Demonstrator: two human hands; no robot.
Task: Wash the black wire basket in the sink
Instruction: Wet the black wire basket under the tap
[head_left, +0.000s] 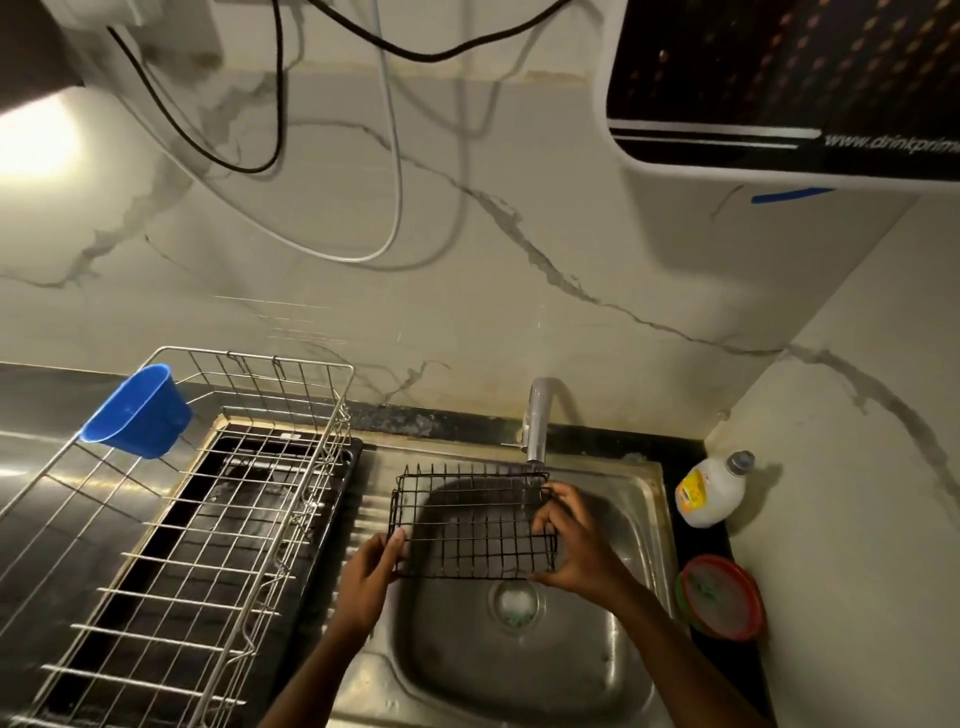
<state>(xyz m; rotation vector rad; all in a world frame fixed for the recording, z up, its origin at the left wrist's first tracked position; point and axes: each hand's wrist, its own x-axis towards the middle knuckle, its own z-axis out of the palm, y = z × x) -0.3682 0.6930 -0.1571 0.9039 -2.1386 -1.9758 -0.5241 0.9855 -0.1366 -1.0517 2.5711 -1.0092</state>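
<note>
Two bare hands are holding a black wire basket (472, 519) over the steel sink (524, 670), just under the tap (537, 421). The left hand (366, 582) is gripping the basket's near left corner, thumb curled over the wire. The right hand (571, 540) is pinching its right side, fingers hooked through the mesh. Whether water is running is hard to tell. A drain (515, 603) is sitting below the basket. A steel dish rack (171, 519) with a blue cup (137, 413) is standing on the left draining board. A white bottle (714, 491) and a red-rimmed round container (722, 597) are resting along the counter's right edge.
</note>
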